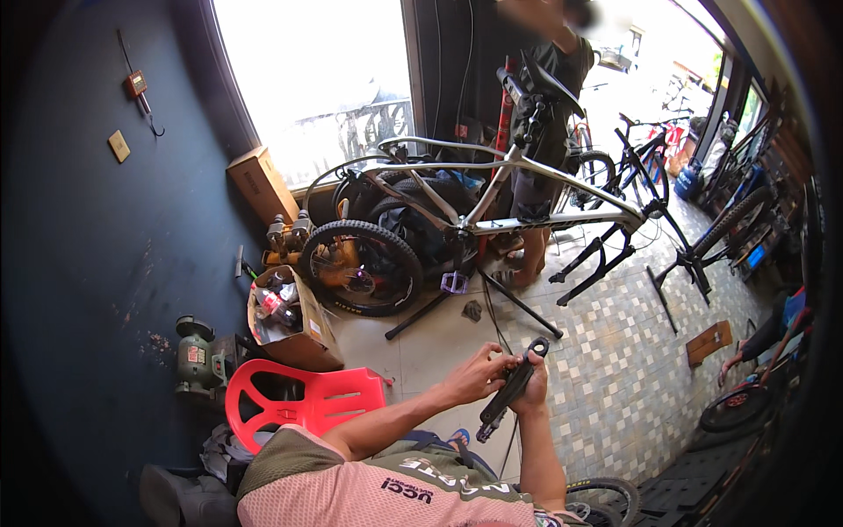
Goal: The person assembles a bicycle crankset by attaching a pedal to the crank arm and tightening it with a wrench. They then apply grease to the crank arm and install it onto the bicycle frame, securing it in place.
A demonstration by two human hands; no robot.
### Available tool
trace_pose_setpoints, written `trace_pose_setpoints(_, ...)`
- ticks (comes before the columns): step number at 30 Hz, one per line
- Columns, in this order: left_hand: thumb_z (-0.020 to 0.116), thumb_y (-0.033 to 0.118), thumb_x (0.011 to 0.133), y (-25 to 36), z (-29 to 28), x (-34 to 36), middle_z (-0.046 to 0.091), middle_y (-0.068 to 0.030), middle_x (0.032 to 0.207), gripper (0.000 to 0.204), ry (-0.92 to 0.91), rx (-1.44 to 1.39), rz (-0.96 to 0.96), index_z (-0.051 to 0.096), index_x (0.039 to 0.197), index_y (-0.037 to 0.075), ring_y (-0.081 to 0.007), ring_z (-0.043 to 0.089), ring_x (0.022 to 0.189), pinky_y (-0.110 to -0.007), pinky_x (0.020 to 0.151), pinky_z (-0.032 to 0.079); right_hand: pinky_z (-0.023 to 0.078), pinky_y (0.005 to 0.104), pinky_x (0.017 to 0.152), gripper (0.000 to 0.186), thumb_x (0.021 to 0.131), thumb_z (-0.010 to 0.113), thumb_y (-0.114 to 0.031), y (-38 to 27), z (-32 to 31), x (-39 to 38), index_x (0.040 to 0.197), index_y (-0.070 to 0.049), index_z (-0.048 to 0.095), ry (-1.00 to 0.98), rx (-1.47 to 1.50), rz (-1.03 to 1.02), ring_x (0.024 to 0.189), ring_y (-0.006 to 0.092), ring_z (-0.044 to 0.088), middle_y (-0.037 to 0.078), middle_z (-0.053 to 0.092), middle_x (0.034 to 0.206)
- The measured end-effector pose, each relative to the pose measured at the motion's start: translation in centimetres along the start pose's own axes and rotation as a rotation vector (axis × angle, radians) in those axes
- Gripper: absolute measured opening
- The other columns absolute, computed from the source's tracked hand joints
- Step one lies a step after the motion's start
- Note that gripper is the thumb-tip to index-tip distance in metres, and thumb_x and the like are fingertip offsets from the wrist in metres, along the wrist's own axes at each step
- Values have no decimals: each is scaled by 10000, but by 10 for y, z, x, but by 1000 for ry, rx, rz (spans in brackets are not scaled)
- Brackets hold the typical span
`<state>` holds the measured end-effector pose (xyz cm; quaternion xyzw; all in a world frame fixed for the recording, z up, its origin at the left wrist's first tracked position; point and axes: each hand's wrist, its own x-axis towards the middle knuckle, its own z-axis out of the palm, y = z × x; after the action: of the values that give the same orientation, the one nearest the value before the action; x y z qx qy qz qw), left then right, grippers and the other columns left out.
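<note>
A black part resembling a crank arm (502, 402), with a ring at its upper end and a shiny fitting at the lower, is gripped upright at a slant in my right hand (532, 392). Beside it, my left hand (479, 373) has its fingers curled together at the part's side; whatever small thing they may hold is too small to make out. Just beyond both hands, a silver bicycle frame (553, 227) hangs on a stand with black legs (529, 316), a purple pedal (453, 282) attached.
A red plastic chair (342, 400) is at my left, near a cardboard box of bottles (307, 338) and a bench grinder (198, 360). A loose wheel (386, 285) leans behind. Another person (553, 70) stands beyond the frame; a co-worker's arm (755, 342) shows at right among bikes.
</note>
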<state>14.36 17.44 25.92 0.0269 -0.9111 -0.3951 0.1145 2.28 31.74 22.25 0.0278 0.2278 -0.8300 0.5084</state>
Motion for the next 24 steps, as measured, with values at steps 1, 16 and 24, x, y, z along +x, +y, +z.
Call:
trace_pose_setpoints(1, 787, 203, 885, 2, -1, 7, 494, -168, 1412, 560, 12, 40, 4, 597, 1412, 191, -354, 670, 1095, -442, 919, 561, 550, 458, 850, 323, 982, 623, -411, -5, -2, 3, 880, -105, 609, 0, 8, 16, 868, 303, 658, 76, 655, 864)
trace_pose_setpoints(16, 768, 217, 902, -20, -2, 38, 613, -159, 1315, 284, 212, 271, 28, 723, 1153, 93, -357, 691, 1085, -444, 912, 564, 605, 399, 746, 294, 1002, 601, -390, -18, -15, 59, 1013, -106, 677, -41, -90, 254, 787, 224, 717, 56, 729, 937)
trace_pose_setpoints(24, 792, 200, 915, -75, -36, 36, 677, -138, 1202, 264, 304, -13, -249, 729, 1133, 65, -297, 729, 952, -393, 784, 596, 605, 412, 717, 228, 1001, 624, -316, 4, 14, 107, 1046, -94, 645, -24, -177, 366, 852, 266, 741, 89, 722, 985)
